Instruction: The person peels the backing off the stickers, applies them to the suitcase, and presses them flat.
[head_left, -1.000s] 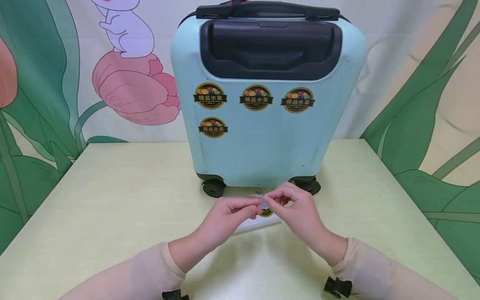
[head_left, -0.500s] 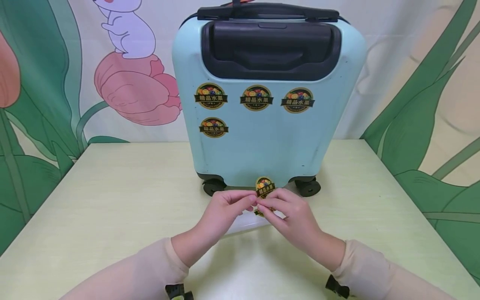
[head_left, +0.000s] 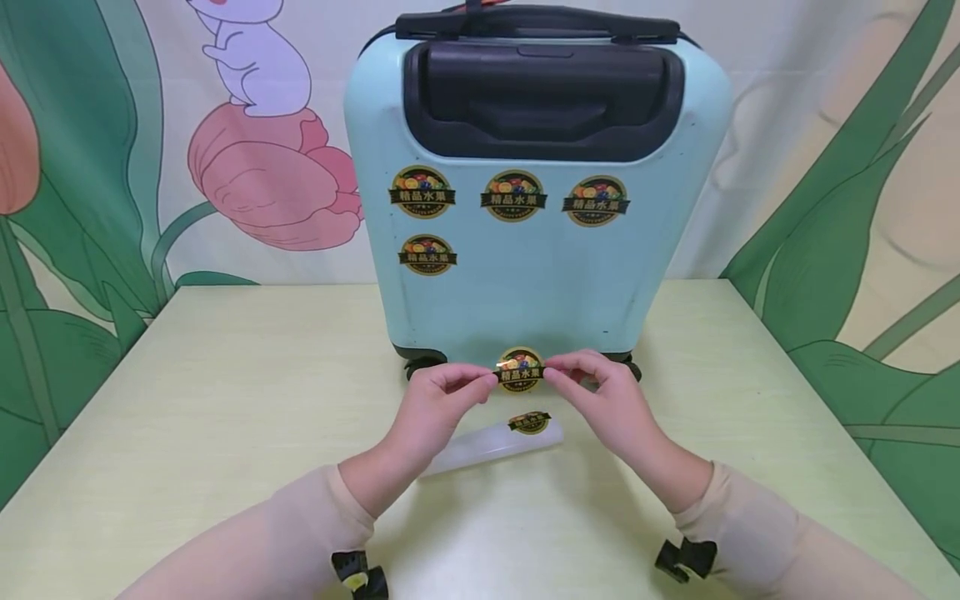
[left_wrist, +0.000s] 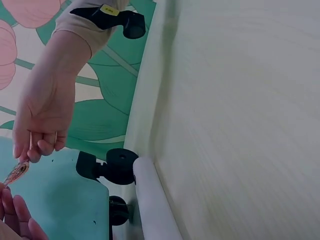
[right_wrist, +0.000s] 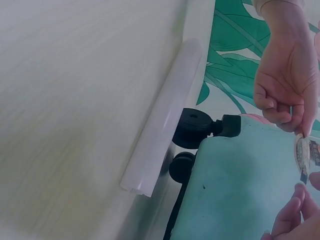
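Observation:
Between my two hands a round black-and-gold fruit sticker (head_left: 520, 371) is stretched flat, its printed side facing me. My left hand (head_left: 438, 408) pinches the left tip of its banner between thumb and fingers, and my right hand (head_left: 611, 408) pinches the right tip. The sticker is held in front of the lower edge of a light blue suitcase (head_left: 525, 300). Below it a white roll (head_left: 480, 446) lies on the table, with another such sticker (head_left: 530, 422) at its right end. Both wrist views show the held sticker (left_wrist: 17, 172) nearly edge-on, close to the suitcase.
Several matching stickers (head_left: 513, 196) are on the suitcase front, three in a row and one below the left one. The suitcase stands on black wheels (head_left: 424, 365) on a pale table (head_left: 247, 400). A flower-patterned cloth (head_left: 847, 333) hangs behind.
The sticker has turned printed side toward me and come up to the suitcase's lower edge. My hands have moved apart to its two ends, uncovering the roll and its sticker.

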